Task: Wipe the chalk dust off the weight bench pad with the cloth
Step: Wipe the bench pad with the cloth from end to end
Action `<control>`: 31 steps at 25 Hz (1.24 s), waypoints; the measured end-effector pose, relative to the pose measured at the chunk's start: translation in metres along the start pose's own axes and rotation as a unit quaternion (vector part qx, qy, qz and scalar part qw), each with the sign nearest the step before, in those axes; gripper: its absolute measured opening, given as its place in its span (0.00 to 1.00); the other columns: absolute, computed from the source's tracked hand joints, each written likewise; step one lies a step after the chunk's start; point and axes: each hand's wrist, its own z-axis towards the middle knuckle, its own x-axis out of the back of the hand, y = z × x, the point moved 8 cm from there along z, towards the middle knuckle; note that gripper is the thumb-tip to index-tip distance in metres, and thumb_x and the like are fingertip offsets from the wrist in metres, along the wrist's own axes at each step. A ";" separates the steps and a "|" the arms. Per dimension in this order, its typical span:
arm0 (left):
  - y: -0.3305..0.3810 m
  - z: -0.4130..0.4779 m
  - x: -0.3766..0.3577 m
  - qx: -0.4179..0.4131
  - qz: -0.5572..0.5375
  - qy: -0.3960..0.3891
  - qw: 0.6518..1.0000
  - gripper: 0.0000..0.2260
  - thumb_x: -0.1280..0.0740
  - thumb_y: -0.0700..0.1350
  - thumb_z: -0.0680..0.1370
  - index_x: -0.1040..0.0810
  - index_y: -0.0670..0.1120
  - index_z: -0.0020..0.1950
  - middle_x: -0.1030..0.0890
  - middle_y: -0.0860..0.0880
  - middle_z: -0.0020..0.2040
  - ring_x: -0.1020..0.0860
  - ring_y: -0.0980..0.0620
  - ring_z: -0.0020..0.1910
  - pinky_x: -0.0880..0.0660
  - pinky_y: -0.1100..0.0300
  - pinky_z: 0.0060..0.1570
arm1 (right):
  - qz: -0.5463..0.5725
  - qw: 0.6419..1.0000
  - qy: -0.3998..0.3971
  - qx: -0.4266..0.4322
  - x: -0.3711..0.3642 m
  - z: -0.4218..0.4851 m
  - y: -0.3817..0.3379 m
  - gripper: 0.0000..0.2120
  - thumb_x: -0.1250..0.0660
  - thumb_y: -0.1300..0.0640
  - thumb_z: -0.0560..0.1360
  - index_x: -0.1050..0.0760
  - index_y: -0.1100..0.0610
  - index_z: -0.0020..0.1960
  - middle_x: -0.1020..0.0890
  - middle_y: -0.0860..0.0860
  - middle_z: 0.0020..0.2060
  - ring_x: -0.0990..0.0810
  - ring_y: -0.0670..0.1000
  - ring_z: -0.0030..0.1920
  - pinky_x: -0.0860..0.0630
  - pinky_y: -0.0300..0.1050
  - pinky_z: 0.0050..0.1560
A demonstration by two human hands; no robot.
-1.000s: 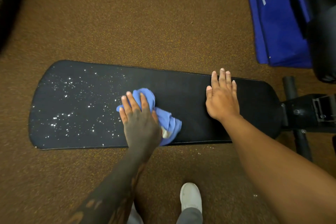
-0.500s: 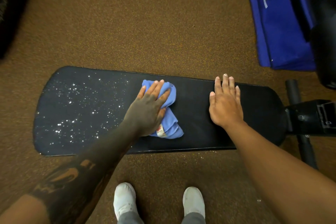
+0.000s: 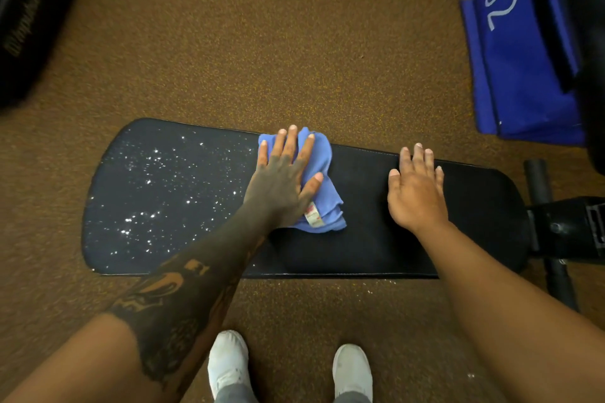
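Blue cloth (image 3: 327,196), bunched with its white tag showing, was found mid-length on the black bench pad (image 3: 360,245), toward the far edge. It was judged soft, light and limp, likely to slide easily on the smooth pad, so best driven by a flat palm on top rather than pinched. It was pressed down by the left hand (image 3: 278,186), fingers straight and spread. Chalk dust (image 3: 147,193) was seen at 9 o'clock of the cloth, unwiped. At 3 o'clock the right hand (image 3: 415,193) was laid flat on the pad, fingers straight, nothing held. A blue "02" mat (image 3: 517,59) was noted at 1 o'clock on the brown floor (image 3: 262,59).
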 end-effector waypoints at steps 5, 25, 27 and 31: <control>-0.095 -0.051 0.040 0.182 -0.011 0.058 0.982 0.30 0.53 0.59 0.79 0.50 0.49 0.78 0.53 0.41 0.79 0.57 0.43 0.78 0.58 0.41 0.74 | 0.074 0.978 0.050 0.187 0.018 -0.027 -0.135 0.32 0.51 0.44 0.78 0.43 0.58 0.77 0.48 0.58 0.79 0.55 0.57 0.79 0.57 0.56 0.77; -0.181 -0.096 0.022 0.202 0.003 0.011 0.979 0.29 0.57 0.58 0.79 0.54 0.49 0.79 0.55 0.44 0.80 0.60 0.45 0.78 0.57 0.43 0.75 | -0.087 0.946 -0.040 0.310 -0.070 -0.037 -0.254 0.26 0.49 0.50 0.82 0.46 0.54 0.78 0.51 0.53 0.80 0.59 0.58 0.79 0.53 0.57 0.76; -0.184 -0.097 0.023 0.197 0.007 0.005 0.980 0.29 0.58 0.59 0.79 0.56 0.49 0.78 0.57 0.44 0.80 0.61 0.45 0.78 0.57 0.43 0.75 | -0.081 0.959 -0.035 0.271 -0.061 -0.026 -0.233 0.25 0.51 0.52 0.82 0.44 0.56 0.78 0.50 0.54 0.79 0.57 0.59 0.79 0.51 0.58 0.76; -0.183 -0.096 0.026 0.190 -0.012 0.007 0.982 0.29 0.59 0.58 0.79 0.56 0.48 0.78 0.57 0.45 0.80 0.61 0.45 0.78 0.58 0.44 0.75 | -0.048 0.985 -0.038 0.159 -0.065 0.014 -0.269 0.25 0.53 0.52 0.83 0.48 0.56 0.79 0.52 0.56 0.79 0.60 0.60 0.78 0.58 0.58 0.76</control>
